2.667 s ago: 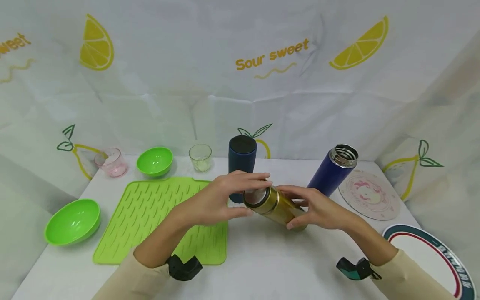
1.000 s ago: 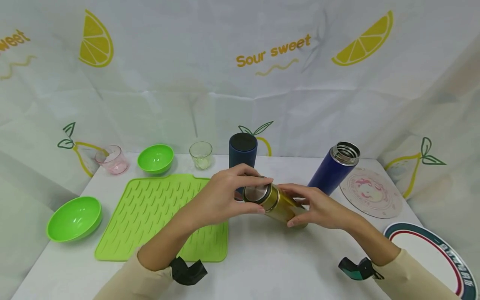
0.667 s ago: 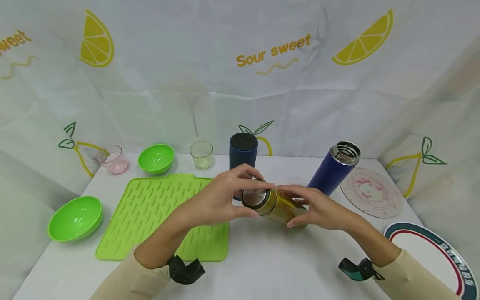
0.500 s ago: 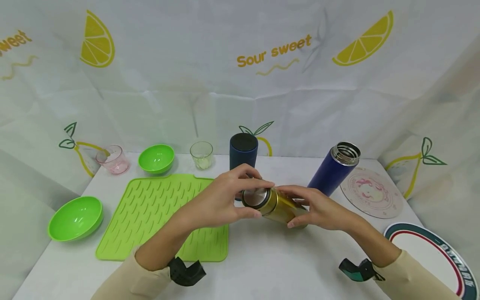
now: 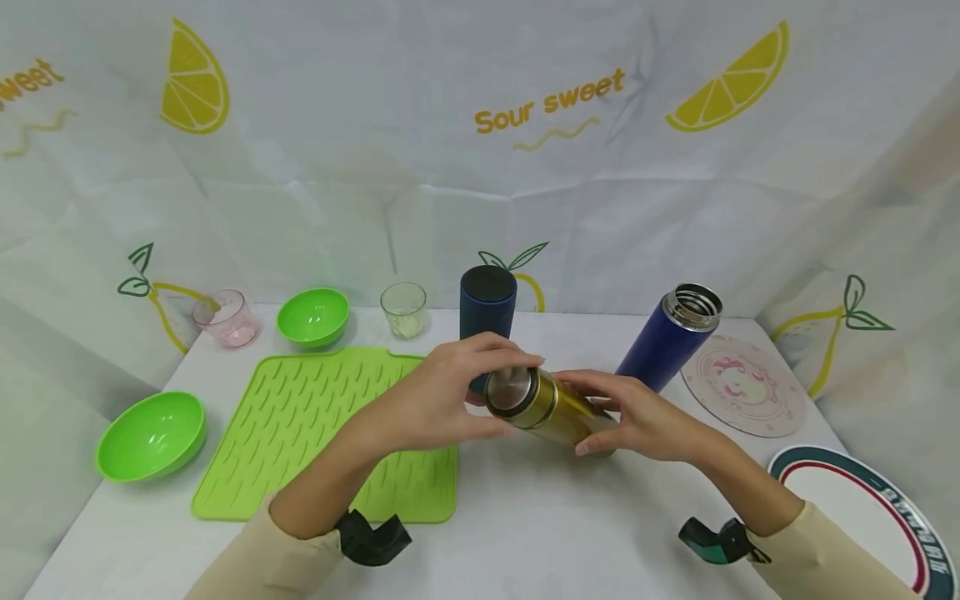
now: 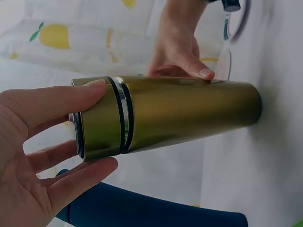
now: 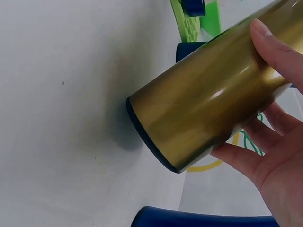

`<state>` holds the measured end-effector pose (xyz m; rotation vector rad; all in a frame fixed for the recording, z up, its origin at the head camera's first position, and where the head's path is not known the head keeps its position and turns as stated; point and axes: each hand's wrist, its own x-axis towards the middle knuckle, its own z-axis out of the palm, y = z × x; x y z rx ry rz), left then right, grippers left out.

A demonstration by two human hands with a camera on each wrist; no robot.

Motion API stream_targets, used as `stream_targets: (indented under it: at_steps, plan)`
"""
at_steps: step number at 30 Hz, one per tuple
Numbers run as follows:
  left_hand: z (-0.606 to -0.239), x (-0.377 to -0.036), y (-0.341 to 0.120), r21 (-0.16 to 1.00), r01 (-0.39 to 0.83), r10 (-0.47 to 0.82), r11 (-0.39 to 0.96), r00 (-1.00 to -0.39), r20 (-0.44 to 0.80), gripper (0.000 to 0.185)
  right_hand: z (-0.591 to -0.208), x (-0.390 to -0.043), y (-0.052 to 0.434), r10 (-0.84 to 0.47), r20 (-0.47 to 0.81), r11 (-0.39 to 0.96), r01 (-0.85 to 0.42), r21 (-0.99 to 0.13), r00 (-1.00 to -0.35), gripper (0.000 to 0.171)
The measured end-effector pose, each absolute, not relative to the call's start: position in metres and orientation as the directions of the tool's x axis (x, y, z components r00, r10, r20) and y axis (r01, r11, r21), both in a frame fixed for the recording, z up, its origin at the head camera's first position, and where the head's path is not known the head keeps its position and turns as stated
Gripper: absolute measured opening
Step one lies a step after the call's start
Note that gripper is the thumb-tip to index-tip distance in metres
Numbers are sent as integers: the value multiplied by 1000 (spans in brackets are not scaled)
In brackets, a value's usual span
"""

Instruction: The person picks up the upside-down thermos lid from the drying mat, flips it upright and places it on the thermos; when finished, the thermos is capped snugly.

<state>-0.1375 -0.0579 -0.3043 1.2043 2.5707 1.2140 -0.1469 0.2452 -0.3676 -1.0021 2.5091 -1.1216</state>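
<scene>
gold flask (image 5: 551,408) | glossy metal cylinder, dark base rim, gold cap (image 6: 97,118) on, silver band at the seam | tilted, cap end raised, base edge on white table (image 5: 525,517) | just in front of dark blue tumbler (image 5: 487,312)

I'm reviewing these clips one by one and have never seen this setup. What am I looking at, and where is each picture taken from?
No machine here: a person works with bare hands, wearing three cameras. The wide picture comes from the head, the two close-ups from the wrists. The left hand grips the lid end of a tilted gold metal flask; the right hand holds its body. On the white table are a green ribbed mat, two green bowls, two small glasses, an open blue flask and a dark blue cylinder.
</scene>
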Motion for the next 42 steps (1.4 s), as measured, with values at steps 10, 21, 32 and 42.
stream_targets:
  at_steps: [10, 21, 32, 42]
  plan:
    - [-303, -136, -55, 611, 621, 536, 491, -768, 351, 58, -368, -145, 247, -642, 70, 485, -475, -734, -764, 79]
    - [-303, -141, -57, 641, 687, 672, 343, -656, 344, 57, -365, -146, 246, -653, 85, 486, -502, -715, -753, 77]
    - [-301, -140, -56, 615, 693, 673, 375, -660, 333, 61, -366, -150, 247, -651, 87, 489, -505, -711, -754, 77]
    - [-302, -141, -58, 567, 727, 683, 388, -640, 353, 54, -368, -150, 247, -652, 78, 476, -487, -732, -755, 77]
